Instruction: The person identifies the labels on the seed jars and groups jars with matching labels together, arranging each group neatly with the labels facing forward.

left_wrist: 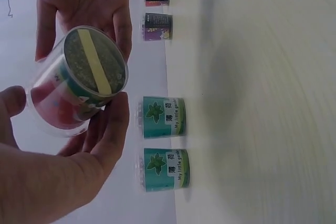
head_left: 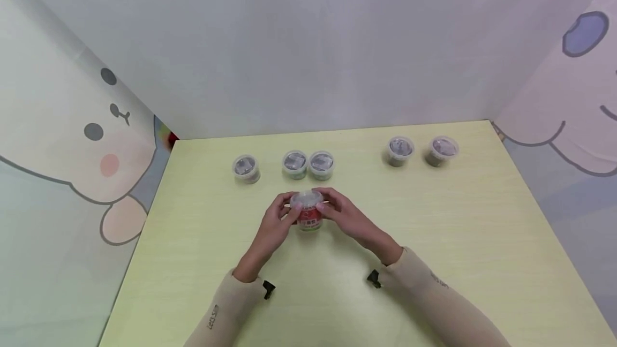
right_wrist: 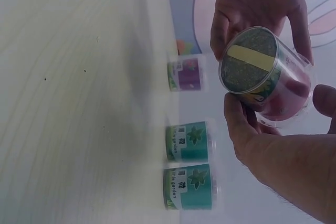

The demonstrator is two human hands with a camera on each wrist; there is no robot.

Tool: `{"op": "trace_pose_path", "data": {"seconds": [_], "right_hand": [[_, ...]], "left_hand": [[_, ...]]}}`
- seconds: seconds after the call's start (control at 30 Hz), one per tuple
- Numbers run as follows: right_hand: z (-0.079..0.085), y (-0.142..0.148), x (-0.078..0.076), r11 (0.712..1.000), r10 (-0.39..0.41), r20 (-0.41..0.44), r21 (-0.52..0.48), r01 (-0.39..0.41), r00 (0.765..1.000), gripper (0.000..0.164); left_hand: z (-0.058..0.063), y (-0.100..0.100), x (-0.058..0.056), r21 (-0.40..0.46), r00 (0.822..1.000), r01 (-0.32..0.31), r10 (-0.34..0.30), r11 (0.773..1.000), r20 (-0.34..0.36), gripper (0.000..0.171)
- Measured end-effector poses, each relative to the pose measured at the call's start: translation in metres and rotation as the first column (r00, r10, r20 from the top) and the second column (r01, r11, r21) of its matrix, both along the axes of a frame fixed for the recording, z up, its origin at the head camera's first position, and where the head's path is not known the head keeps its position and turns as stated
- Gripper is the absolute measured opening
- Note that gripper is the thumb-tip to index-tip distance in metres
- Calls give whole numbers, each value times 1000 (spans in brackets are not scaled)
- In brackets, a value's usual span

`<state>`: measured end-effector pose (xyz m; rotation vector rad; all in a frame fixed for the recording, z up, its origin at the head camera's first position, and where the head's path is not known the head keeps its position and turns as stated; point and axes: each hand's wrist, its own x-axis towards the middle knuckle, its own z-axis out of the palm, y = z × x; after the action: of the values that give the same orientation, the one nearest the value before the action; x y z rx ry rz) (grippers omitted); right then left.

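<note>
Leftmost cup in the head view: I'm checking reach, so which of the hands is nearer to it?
Left. The left hand is nearer the person than the leftmost cup, slightly to its right; the right hand is farther right, past the red-labelled cup.

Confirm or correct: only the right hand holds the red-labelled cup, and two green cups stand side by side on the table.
No: the left hand and right hand both hold the red-labelled cup, as the head view shows. Two green cups do stand side by side on the table.
</note>
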<state>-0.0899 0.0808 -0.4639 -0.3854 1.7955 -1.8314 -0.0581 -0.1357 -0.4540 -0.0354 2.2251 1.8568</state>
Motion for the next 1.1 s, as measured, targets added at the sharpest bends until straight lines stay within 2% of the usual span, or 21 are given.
{"op": "trace_pose_path", "data": {"seconds": [0.13, 0.3, 0.47, 0.63, 0.93, 1.1], "right_hand": [[1, -5, 0, 999, -14, -23, 43, 15, 1000, 46], [-1, -17, -1, 996, -4, -103, 93, 14, 995, 46], [-6, -37, -3, 997, 32, -144, 81, -21, 989, 49], [-11, -65, -3, 997, 53, -170, 68, -42, 984, 52], [-12, -114, -2, 991, 90, -154, 109, -73, 984, 56], [-14, -137, -1, 986, 106, -175, 148, -80, 979, 56]], "left_hand": [[-1, -6, 0, -7, 1000, 14, -14, 1000, -8, 46], [-5, -23, -2, -19, 997, 69, -70, 997, -36, 48], [-9, -51, -3, -33, 988, 127, -130, 991, -82, 48], [-13, -83, -2, -44, 981, 171, -175, 984, -89, 50], [-20, -135, 2, -79, 978, 190, -196, 979, -75, 52], [-20, -158, 7, -116, 979, 186, -194, 976, -63, 54]]}}
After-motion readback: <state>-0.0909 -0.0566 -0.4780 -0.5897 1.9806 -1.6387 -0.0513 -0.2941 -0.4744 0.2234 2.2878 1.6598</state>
